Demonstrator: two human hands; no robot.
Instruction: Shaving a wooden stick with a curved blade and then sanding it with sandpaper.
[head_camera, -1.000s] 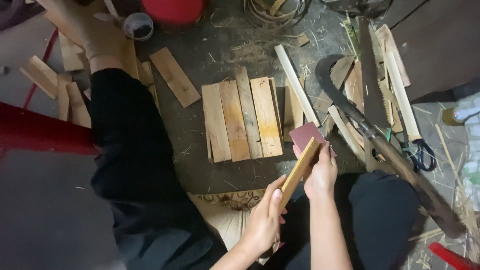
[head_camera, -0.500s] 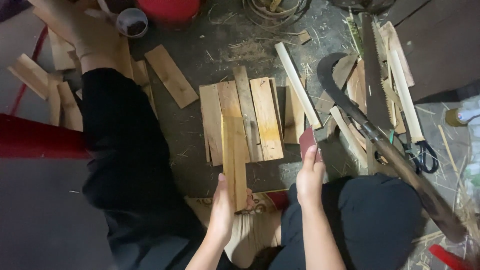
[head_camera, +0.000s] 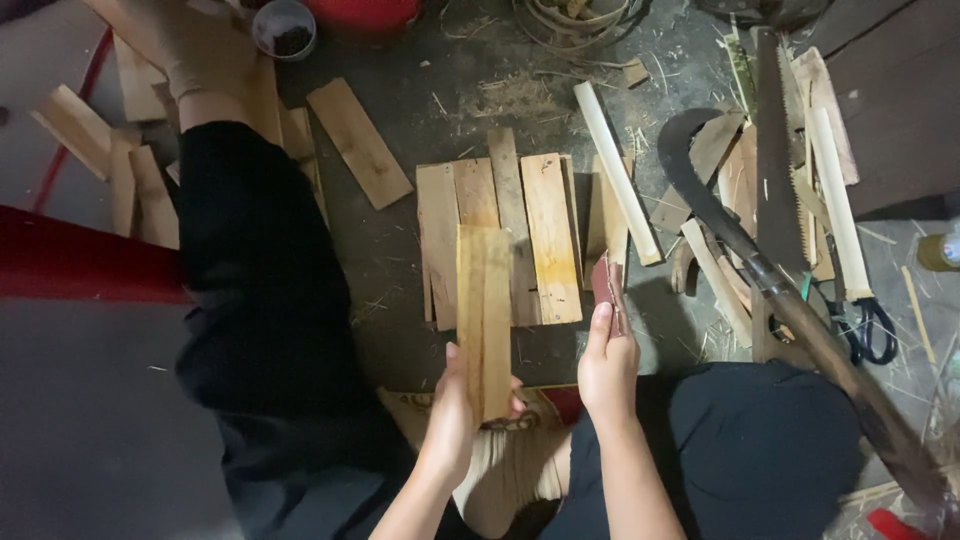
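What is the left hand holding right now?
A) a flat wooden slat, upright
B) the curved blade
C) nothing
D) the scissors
A: the left hand grips the lower end of a wooden slat standing upright, while the right hand holds a small reddish sheet.

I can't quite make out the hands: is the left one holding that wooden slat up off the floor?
Yes, the left hand grips the lower end of the wooden slat, which stands raised above the slats lying on the floor.
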